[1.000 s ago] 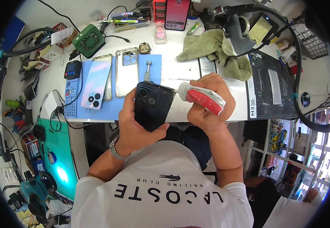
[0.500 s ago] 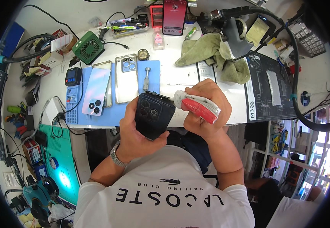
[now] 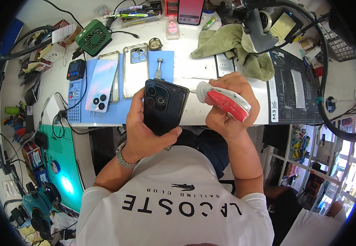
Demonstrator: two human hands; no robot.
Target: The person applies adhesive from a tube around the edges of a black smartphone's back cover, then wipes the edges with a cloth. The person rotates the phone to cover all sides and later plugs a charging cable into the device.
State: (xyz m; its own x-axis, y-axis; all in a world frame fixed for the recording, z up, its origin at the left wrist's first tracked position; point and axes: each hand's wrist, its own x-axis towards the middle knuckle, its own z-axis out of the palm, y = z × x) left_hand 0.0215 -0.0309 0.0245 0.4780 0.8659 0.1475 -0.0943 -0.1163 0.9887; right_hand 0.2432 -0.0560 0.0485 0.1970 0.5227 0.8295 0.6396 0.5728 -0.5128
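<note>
My left hand [image 3: 142, 138] grips a dark smartphone [image 3: 160, 109] with its camera side up. My right hand [image 3: 236, 123] squeezes a red and white glue tube [image 3: 228, 103], its nozzle at the phone's upper right edge. Behind them on a blue mat [image 3: 165, 65] lie a small metal screw clamp [image 3: 158, 69], a clear case [image 3: 135, 80] with camera cut-outs, and a pale iridescent phone [image 3: 98, 86] lying on another clear case.
A green fan [image 3: 93, 37], pink-screened phone [image 3: 190, 11], small bottle [image 3: 172, 28] and olive cloth [image 3: 231, 53] sit at the back. A black printed mat [image 3: 288, 102] lies right. Teal mat [image 3: 65, 156] and cables lie left. Another person's white-clad body [image 3: 313, 229] shows lower right.
My two hands, with the phone and tube, dipped slightly and now sit higher in the picture. The view shifted a little. The nozzle remains at the phone's edge.
</note>
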